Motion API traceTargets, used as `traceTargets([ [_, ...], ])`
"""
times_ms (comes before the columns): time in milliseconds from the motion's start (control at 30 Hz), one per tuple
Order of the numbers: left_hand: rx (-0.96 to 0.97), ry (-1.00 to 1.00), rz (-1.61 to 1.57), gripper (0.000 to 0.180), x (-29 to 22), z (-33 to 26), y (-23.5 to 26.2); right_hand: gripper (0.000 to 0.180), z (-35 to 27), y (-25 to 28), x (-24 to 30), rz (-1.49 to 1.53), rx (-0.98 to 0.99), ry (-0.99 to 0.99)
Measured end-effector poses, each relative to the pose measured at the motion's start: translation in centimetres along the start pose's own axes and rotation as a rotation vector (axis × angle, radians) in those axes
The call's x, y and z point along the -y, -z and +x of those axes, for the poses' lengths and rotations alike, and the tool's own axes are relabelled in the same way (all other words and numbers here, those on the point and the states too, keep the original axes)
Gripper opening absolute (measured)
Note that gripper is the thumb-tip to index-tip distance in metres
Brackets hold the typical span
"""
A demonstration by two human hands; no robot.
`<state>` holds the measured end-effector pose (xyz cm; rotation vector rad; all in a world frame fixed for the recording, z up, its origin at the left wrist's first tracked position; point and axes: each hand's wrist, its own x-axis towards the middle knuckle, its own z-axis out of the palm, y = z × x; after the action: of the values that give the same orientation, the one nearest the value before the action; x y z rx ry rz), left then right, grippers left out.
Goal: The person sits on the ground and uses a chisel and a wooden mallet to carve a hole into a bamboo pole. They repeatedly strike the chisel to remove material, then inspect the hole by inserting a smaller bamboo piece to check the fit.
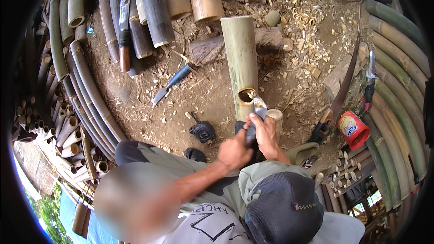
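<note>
A thick pale bamboo tube [241, 54] runs away from me, its far part over a short log [205, 50]. Near its close end is a cut hole [246, 95] with a ragged, light rim. Beside this hole lies the blade of a dark-handled cutting tool [259, 105]; whether it is a knife or a chisel I cannot tell. My left hand [236, 150], slightly blurred, is closed around the handle. My right hand [266, 134] grips the tool farther up, thumb against the blade. Another short bamboo piece [275, 116] stands just right of the tube.
A chisel [172, 83] and a black tape measure [202, 131] lie on the chip-strewn soil. At far left, a big knife [124, 27] rests on bamboo poles [153, 9]. On the right are a handsaw [346, 86], a red tub [354, 129], another knife [370, 70] and stacked green poles [398, 95].
</note>
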<state>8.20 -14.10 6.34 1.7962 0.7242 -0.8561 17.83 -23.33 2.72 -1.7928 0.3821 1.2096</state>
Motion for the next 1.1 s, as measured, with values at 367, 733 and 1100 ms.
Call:
traceTargets([
  [367, -0.252, 0.036, 0.034, 0.035, 5.8, 1.8, 6.1, 0.022, 1.9, -4.5, 2.8, -0.062, 0.399, 0.013],
  [733, 0.109, -0.378, 1.330, 0.013, -15.1, 7.0, 16.3, 0.038, 1.7, -2.1, 4.8, 1.393, 0.478, -0.353],
  [1100, 0.501, -0.127, 0.214, 0.092, -4.0, -1.1, 11.0, 0.040, -2.7, 3.3, 2.7, 0.444, 0.427, 0.121],
])
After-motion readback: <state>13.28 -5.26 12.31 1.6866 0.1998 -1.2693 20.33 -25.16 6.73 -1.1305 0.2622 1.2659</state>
